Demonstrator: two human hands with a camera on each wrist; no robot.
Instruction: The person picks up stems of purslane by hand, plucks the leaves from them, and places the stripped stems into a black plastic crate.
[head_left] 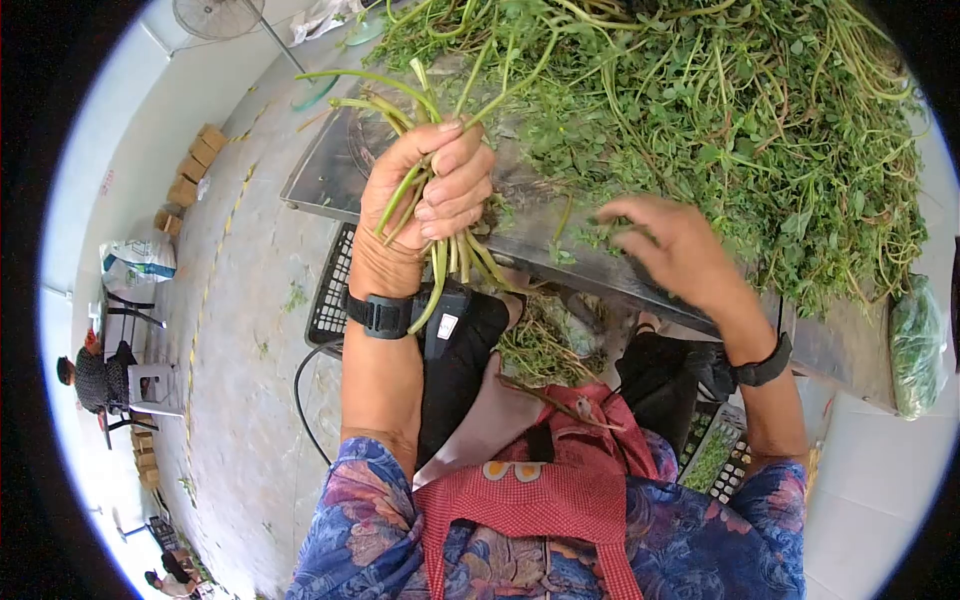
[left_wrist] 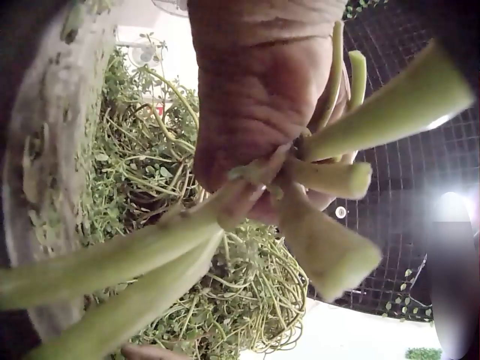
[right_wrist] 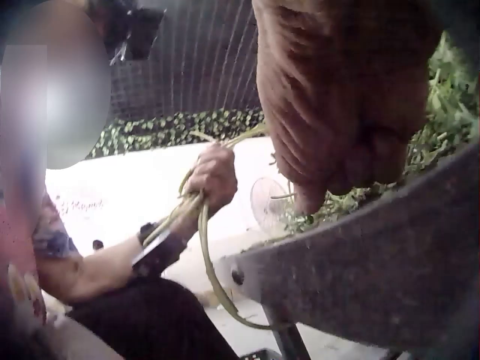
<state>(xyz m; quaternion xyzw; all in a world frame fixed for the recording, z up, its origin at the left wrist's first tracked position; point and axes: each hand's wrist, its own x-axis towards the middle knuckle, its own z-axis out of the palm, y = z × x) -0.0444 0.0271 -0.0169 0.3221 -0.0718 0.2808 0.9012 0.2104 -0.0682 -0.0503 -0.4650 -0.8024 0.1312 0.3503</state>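
My left hand (head_left: 440, 195) grips a bundle of green plant stems (left_wrist: 330, 251), raised over the near left part of the table. Cut ends stick out below the fist, and thinner stems fan out above it. In the left wrist view the thick cut ends come close to the camera. My right hand (head_left: 675, 250) is over the table's front edge, fingers slightly bent and blurred, with nothing visible between them. A large heap of leafy green stems (head_left: 720, 140) lies beyond it. The right wrist view also shows the left fist around the bundle, with one long stem hanging down.
The dark metal table (head_left: 325, 165) has loose leaf scraps near its front edge. Under it are a black crate (head_left: 330, 295) and more cut greens (head_left: 545, 350). A bagged green bundle (head_left: 915, 345) lies at the right. A fan (head_left: 215, 15), boxes (head_left: 195, 165) and seated people are farther left.
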